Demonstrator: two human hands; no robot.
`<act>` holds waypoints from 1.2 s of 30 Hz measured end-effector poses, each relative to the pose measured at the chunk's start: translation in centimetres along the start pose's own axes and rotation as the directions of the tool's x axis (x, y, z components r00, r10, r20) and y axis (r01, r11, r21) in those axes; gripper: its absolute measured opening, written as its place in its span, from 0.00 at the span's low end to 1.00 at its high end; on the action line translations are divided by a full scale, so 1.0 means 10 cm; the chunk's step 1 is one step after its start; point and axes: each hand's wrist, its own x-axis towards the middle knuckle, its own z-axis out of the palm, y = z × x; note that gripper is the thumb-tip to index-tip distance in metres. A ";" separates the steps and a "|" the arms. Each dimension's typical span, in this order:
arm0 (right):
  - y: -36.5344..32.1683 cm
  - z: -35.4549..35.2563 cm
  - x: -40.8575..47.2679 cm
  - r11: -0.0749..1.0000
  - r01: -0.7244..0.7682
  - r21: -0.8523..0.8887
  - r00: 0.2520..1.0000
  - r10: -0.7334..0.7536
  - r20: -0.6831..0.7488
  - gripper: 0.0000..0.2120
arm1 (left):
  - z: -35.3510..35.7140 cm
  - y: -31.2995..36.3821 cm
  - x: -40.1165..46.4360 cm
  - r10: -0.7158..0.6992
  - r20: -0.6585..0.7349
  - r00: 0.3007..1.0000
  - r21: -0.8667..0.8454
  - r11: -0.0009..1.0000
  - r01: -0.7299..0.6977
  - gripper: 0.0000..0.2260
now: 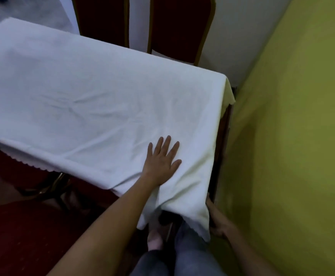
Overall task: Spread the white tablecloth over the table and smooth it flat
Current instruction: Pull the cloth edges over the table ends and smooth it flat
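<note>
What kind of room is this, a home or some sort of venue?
Probably a banquet or function room: red padded chairs with gold frames, a white tablecloth over the table, and red carpet.

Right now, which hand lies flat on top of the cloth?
The left hand, fingers spread on the tablecloth. The right hand is at the hanging corner by the wall.

Table point(223, 124) almost fully covered by white tablecloth point(94, 100); dark wood edge shows just beyond right hand point(218, 222). Cloth creased ahead of left hand point(161, 162), which lies flat on it; corner overhangs between hands.
</note>
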 end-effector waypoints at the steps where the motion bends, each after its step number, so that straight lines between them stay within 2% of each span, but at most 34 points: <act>1: 0.03 -0.10 0.15 0.997 0.032 -0.066 0.993 -0.039 -0.113 0.19 | 0.00 0.00 -0.03 -0.010 0.017 1.000 0.000 1.000 0.011 0.28; 2: 0.00 -0.12 0.09 0.992 0.016 -0.122 0.995 -0.028 -0.098 0.19 | 0.00 0.00 -0.06 -0.016 0.027 1.000 -0.001 1.000 0.016 0.28; 3: 0.07 -0.19 0.01 0.989 -0.045 -0.143 0.993 0.060 0.104 0.21 | 0.00 0.02 -0.09 -0.018 0.033 0.999 -0.005 1.000 0.018 0.28; 4: 0.12 -0.29 0.00 0.962 -0.062 -0.268 0.982 0.107 0.158 0.28 | 0.01 0.02 -0.11 -0.025 0.028 0.999 -0.010 1.000 0.026 0.28; 6: 0.10 -0.61 -0.07 0.878 -0.028 -0.477 0.984 0.109 0.144 0.45 | 0.05 0.09 -0.16 -0.043 0.022 0.999 -0.015 0.999 0.044 0.28; 8: 0.08 -0.74 -0.04 0.846 0.034 -0.531 0.989 0.047 0.139 0.49 | 0.09 0.16 -0.19 -0.072 0.008 0.997 -0.018 0.997 0.072 0.28; 9: 0.04 -0.77 -0.05 0.845 0.046 -0.532 0.994 0.016 0.112 0.48 | 0.10 0.20 -0.21 -0.083 -0.002 0.997 -0.017 0.996 0.083 0.28; 13: -0.03 -0.78 -0.12 0.870 0.055 -0.490 0.991 -0.106 -0.078 0.28 | 0.15 0.40 -0.30 -0.117 -0.013 0.993 -0.047 0.992 0.117 0.28; 19: -0.29 -0.77 -0.21 0.899 0.100 -0.426 0.950 -0.214 -0.229 0.25 | 0.11 0.56 -0.37 -0.059 0.013 0.998 -0.030 0.998 0.059 0.28; 22: -0.43 -0.85 -0.20 0.871 0.095 -0.483 0.930 -0.251 -0.269 0.25 | 0.14 0.63 -0.38 -0.082 0.026 0.996 -0.034 0.996 0.083 0.28; 24: -0.49 -0.91 -0.17 0.773 0.080 -0.629 0.891 -0.338 -0.303 0.24 | 0.17 0.70 -0.40 -0.071 0.040 0.997 -0.035 0.997 0.072 0.28; 26: -0.58 -0.90 -0.18 0.553 0.003 -0.833 0.846 -0.445 -0.293 0.20 | 0.19 0.76 -0.44 -0.046 0.049 0.998 -0.032 0.998 0.048 0.28; 28: -0.67 -0.86 -0.22 0.337 -0.093 -0.937 0.823 -0.503 -0.263 0.13 | 0.18 0.80 -0.48 -0.024 0.065 0.998 -0.023 0.999 0.026 0.28; 29: -0.71 -0.85 -0.22 0.271 -0.123 -0.955 0.826 -0.506 -0.250 0.12 | 0.17 0.81 -0.50 -0.020 0.075 0.997 -0.020 1.000 0.022 0.28; 31: -0.75 -0.87 -0.18 0.212 -0.147 -0.966 0.836 -0.496 -0.236 0.13 | 0.12 0.82 -0.53 -0.018 0.092 0.996 -0.030 0.999 0.021 0.27; 33: -0.76 -0.90 -0.14 0.222 -0.100 -0.970 0.843 -0.499 -0.201 0.19 | 0.08 0.79 -0.54 -0.029 0.079 0.996 -0.025 0.999 0.031 0.25; 34: -0.74 -0.91 -0.12 0.214 -0.090 -0.973 0.842 -0.505 -0.189 0.28 | 0.06 0.76 -0.55 -0.043 0.075 0.996 -0.018 0.999 0.044 0.25; 35: -0.71 -0.89 -0.11 0.162 -0.097 -0.982 0.851 -0.499 -0.166 0.38 | 0.05 0.72 -0.55 -0.062 0.083 0.995 -0.013 0.998 0.063 0.25; 36: -0.68 -0.85 -0.12 0.056 -0.083 -0.995 0.868 -0.487 -0.100 0.49 | 0.05 0.68 -0.56 -0.084 0.103 0.991 -0.014 0.996 0.086 0.25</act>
